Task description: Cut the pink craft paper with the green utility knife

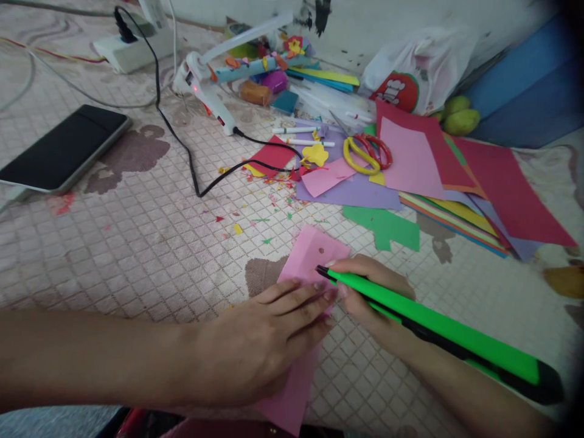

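Observation:
A strip of pink paper (pixel 305 249) lies on the tablecloth in front of me, with a small dark round spot near its far end. My left hand (pixel 278 331) is spread flat across the strip, fingers stretched out and pressing it down. In a pen-like pinch, my right hand (pixel 374 292) grips a slim green and black box cutter (pixel 438 322), its wide end slanting back toward me. The black tip is over the pink paper, just beyond my left fingertips. Whether the tip touches the paper, I cannot tell.
Beyond the hands lie scissors (pixel 361 154), coloured paper sheets (pixel 415 155), a green scrap (pixel 385 226) and tiny paper bits. A glue gun (pixel 212 103) trails a black cord (pixel 185 152) to a power strip (pixel 125 52). A phone (pixel 64 146) lies at left.

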{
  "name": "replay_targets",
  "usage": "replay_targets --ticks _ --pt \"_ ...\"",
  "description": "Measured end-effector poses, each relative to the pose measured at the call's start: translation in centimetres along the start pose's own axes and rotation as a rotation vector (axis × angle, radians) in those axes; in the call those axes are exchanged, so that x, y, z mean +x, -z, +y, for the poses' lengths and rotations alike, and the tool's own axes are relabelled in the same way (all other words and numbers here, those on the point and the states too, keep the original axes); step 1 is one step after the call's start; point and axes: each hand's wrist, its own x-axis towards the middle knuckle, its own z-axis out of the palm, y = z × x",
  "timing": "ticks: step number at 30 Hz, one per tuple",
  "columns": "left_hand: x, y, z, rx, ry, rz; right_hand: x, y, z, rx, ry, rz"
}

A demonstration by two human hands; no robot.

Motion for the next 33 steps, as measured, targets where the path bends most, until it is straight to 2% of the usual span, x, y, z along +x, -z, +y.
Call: replay_targets --ticks 5,12,20,26,33 --pt "0.1 0.3 0.1 -0.019 0.017 0.014 -0.3 -0.2 0.3 0.023 -0.002 0.006" --pt "0.1 0.2 0.0 -0.021 0.008 0.006 -0.8 -0.1 0.9 0.067 -0.01 -0.067" --pt "0.1 0.2 0.1 -0.027 0.016 0.016 -1.0 0.1 1.0 0.094 -0.029 -0.081" --pt "0.0 0.2 -0.1 -0.032 0.001 0.021 -1.1 0.2 0.9 0.107 -0.105 -0.143" --pt "0.0 0.4 0.2 -0.013 0.015 -0.01 -0.4 0.4 0.0 0.041 -0.039 -0.005"
